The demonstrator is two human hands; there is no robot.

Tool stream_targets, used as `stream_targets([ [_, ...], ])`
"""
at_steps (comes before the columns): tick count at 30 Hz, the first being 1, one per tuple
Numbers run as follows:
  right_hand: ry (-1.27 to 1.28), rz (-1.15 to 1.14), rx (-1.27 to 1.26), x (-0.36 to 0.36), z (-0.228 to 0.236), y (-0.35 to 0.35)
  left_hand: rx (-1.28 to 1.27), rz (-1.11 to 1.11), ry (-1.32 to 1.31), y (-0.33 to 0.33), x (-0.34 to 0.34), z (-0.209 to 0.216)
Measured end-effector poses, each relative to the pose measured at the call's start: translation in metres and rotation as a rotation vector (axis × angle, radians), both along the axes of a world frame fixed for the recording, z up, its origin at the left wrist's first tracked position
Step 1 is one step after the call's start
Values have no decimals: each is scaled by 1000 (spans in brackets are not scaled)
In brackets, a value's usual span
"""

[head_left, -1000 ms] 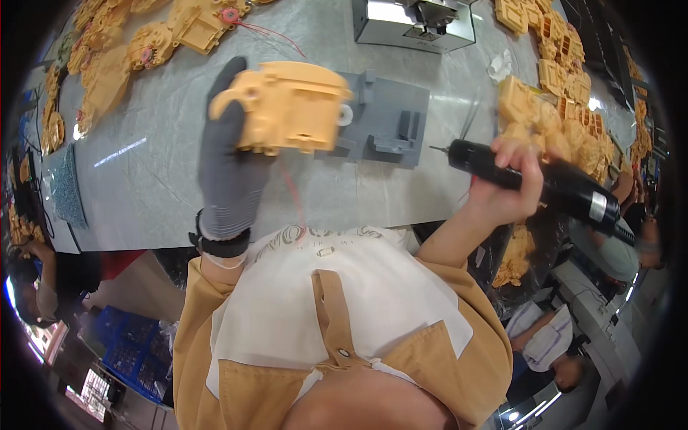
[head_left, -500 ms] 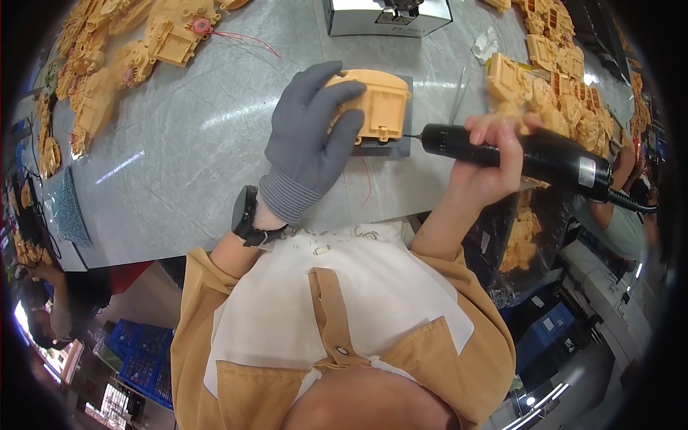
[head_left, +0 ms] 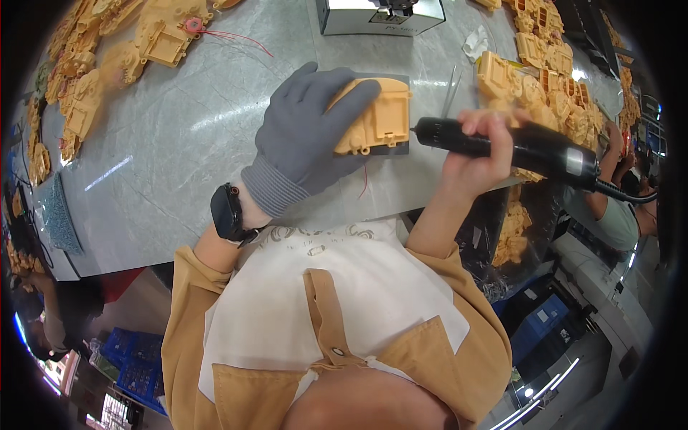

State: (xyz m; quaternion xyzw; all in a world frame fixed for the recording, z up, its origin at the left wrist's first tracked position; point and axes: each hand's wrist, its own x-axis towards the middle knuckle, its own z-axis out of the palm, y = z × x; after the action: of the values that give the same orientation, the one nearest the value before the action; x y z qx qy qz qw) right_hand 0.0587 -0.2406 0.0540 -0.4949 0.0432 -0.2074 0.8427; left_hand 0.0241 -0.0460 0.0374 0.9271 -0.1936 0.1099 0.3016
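Observation:
My left hand (head_left: 308,125), in a grey knitted glove, grips the left side of an orange plastic housing (head_left: 392,118). The thumb side of the hand hides part of it. A recessed rectangular panel shows on the housing's upper face. Beneath it lies a dark flat block (head_left: 398,150), mostly covered. In my bare right hand (head_left: 479,154) is a black electric screwdriver (head_left: 548,152), held level, its fingers wrapped round the body. The tip points left and ends close to the housing's right edge; whether they touch I cannot tell. A thin red wire (head_left: 364,183) trails out below the block.
Orange housings lie heaped at the far left (head_left: 161,43) and the right (head_left: 548,93). A silver box-shaped device (head_left: 380,18) stands at the back. Tweezers (head_left: 451,89) and crumpled white tissue (head_left: 475,43) lie beyond the screwdriver. A bag of bluish pellets (head_left: 59,215) sits at the left edge.
My left hand has shifted its grip, and the housing has moved toward me over the block. The screwdriver stays close by on the right. The whole view has shifted slightly.

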Motion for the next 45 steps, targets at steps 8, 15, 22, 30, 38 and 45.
stream_targets([
  [8,11,-31,-28,3,-5,0,170,21,82,4,-1,7],
  [15,-320,14,-106,30,42,-7,49,6,-40,-12,10,-7],
  [22,-437,174,-293,101,65,48,35,131,134,10,-7,-4],
  [30,-382,94,-469,120,67,98,-295,7,178,28,4,-21],
  [38,-255,314,-563,86,62,69,-312,32,128,29,0,-29],
  [45,-316,465,-471,18,63,53,-264,74,21,29,-2,-36],
])
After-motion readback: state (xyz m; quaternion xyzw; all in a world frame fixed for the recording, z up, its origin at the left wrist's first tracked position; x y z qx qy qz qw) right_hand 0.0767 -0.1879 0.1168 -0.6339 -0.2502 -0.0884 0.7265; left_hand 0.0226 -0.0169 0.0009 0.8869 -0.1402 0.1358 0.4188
